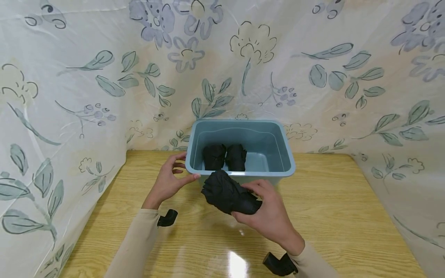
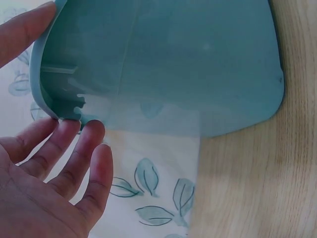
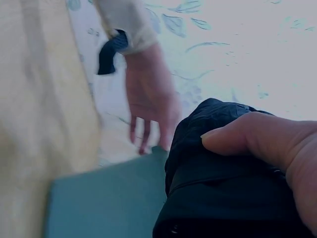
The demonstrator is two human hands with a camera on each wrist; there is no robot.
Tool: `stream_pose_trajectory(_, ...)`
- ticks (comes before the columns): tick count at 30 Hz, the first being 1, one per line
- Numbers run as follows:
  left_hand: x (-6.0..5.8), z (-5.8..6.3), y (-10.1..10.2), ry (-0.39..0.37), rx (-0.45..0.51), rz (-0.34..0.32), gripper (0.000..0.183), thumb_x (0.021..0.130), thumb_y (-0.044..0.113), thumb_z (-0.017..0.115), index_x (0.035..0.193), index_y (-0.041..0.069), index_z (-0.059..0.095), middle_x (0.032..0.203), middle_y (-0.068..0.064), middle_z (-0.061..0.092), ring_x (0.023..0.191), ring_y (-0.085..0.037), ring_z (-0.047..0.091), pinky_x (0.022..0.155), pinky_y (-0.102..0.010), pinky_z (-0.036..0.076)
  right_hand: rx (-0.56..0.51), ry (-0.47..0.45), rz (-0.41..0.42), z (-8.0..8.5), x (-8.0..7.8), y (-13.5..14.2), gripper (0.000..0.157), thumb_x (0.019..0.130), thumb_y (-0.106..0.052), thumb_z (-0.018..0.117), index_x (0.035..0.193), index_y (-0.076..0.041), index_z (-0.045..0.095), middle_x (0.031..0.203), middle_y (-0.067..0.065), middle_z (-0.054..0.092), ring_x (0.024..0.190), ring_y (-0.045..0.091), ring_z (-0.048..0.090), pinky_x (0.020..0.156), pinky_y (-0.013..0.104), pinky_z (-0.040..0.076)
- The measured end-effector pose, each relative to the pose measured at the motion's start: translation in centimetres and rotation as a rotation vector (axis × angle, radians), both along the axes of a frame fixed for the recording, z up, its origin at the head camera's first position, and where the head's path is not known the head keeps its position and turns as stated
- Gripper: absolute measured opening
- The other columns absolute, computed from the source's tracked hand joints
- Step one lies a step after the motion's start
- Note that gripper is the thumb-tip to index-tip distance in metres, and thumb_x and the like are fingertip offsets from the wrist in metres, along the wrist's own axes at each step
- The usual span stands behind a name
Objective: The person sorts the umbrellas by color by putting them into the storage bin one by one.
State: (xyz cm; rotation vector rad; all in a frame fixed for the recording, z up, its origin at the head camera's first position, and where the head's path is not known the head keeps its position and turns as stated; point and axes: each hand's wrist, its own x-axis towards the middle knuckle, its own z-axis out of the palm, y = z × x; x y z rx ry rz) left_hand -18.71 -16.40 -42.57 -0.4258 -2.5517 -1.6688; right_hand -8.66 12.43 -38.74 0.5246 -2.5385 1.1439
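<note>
My right hand (image 1: 271, 216) grips a black bundle of crumpled, rolled fabric-like material (image 1: 229, 193), held tilted just in front of the blue plastic bin (image 1: 240, 123). In the right wrist view the thumb lies across the top of this bundle (image 3: 228, 183). The bundle's exact kind cannot be told. My left hand (image 1: 168, 179) holds the bin's front left corner, thumb on the front rim and fingers at the left side. The left wrist view shows the fingertips at the underside of the rim (image 2: 37, 74). Two similar black bundles (image 1: 214, 156) stand side by side inside the bin's left half.
The bin stands on a wood-grain table (image 1: 340, 216) near its back edge. Behind and beside it hangs a floral sheet (image 1: 313, 112). A black strap piece (image 1: 167, 218) sticks out at the left wrist, another one (image 1: 278, 264) at the right wrist.
</note>
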Motion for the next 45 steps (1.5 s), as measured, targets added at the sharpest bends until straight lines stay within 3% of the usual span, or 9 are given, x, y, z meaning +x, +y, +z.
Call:
stream_pose_trajectory(11, 0.1, 0.2, 0.0, -0.015, 0.001, -0.004, 0.078, 0.073, 0.037, 0.080, 0.138, 0.015, 0.042, 0.131, 0.000, 0.047, 0.107, -0.022, 0.050, 0.090, -0.050, 0.040, -0.010, 0.096, -0.073, 5.5, -4.7, 2.1, 0.061, 0.061, -0.030, 0.088, 0.112, -0.009, 0.065, 0.099, -0.001, 0.059, 0.082, 0.012, 0.055, 0.072, 0.033, 0.047)
stream_pose_trajectory(17, 0.1, 0.1, 0.0, -0.020, 0.003, -0.001, 0.079, 0.073, 0.038, 0.080, 0.138, 0.014, 0.042, 0.131, 0.000, 0.047, 0.108, -0.022, 0.050, 0.091, -0.051, 0.040, -0.004, 0.068, -0.148, 7.8, -7.8, 2.8, 0.064, 0.064, -0.035, 0.086, 0.116, -0.007, 0.064, 0.101, 0.004, 0.060, 0.084, 0.017, 0.056, 0.070, 0.035, 0.046)
stream_pose_trajectory(22, 0.1, 0.1, 0.1, -0.022, -0.005, 0.002, 0.079, 0.073, 0.038, 0.080, 0.138, 0.014, 0.042, 0.131, 0.000, 0.047, 0.108, -0.022, 0.050, 0.091, -0.048, 0.040, -0.015, 0.009, -0.217, 8.7, -11.0, 3.5, 0.063, 0.066, -0.041, 0.083, 0.113, -0.004, 0.064, 0.103, 0.010, 0.061, 0.090, 0.023, 0.055, 0.072, 0.040, 0.044)
stream_pose_trajectory(28, 0.1, 0.1, 0.1, -0.026, -0.003, 0.001, 0.078, 0.073, 0.038, 0.080, 0.137, 0.015, 0.042, 0.131, 0.000, 0.047, 0.108, -0.022, 0.049, 0.091, -0.049, 0.040, 0.031, -0.113, -0.276, 8.4, -14.6, 4.3, 0.061, 0.069, -0.045, 0.079, 0.108, -0.001, 0.065, 0.101, 0.014, 0.064, 0.086, 0.026, 0.054, 0.066, 0.038, 0.042)
stream_pose_trajectory(35, 0.1, 0.1, 0.1, -0.029, -0.002, -0.002, 0.079, 0.073, 0.038, 0.080, 0.137, 0.015, 0.042, 0.131, 0.000, 0.046, 0.109, -0.023, 0.049, 0.092, -0.051, 0.039, 0.152, -0.279, -0.353, 6.6, -17.1, 4.7, 0.057, 0.071, -0.048, 0.076, 0.098, 0.001, 0.066, 0.087, 0.012, 0.062, 0.076, 0.026, 0.052, 0.056, 0.034, 0.040)
stream_pose_trajectory(39, 0.1, 0.1, 0.1, -0.027, -0.006, 0.000, 0.079, 0.073, 0.038, 0.080, 0.137, 0.015, 0.042, 0.131, 0.000, 0.046, 0.109, -0.023, 0.049, 0.091, -0.050, 0.040, 0.208, -0.341, -0.376, 5.1, -17.9, 5.0, 0.051, 0.070, -0.051, 0.075, 0.071, -0.002, 0.060, 0.060, 0.004, 0.042, 0.059, 0.022, 0.044, 0.045, 0.030, 0.032)
stream_pose_trajectory(42, 0.1, 0.1, 0.1, -0.025, -0.006, 0.002, 0.079, 0.073, 0.038, 0.080, 0.137, 0.015, 0.042, 0.131, 0.000, 0.046, 0.109, -0.023, 0.049, 0.091, -0.050, 0.040, 0.240, -0.374, -0.393, 4.2, -18.3, 5.1, 0.054, 0.070, -0.051, 0.075, 0.061, -0.004, 0.050, 0.057, 0.001, 0.028, 0.053, 0.020, 0.040, 0.042, 0.029, 0.028)
stream_pose_trajectory(45, 0.1, 0.1, 0.1, -0.024, -0.005, 0.004, 0.079, 0.073, 0.038, 0.080, 0.137, 0.015, 0.042, 0.131, 0.000, 0.046, 0.109, -0.023, 0.049, 0.092, -0.051, 0.040, 0.269, -0.396, -0.403, 3.6, -18.5, 5.2, 0.053, 0.069, -0.051, 0.076, 0.062, -0.005, 0.052, 0.058, 0.002, 0.031, 0.053, 0.020, 0.043, 0.041, 0.028, 0.031)
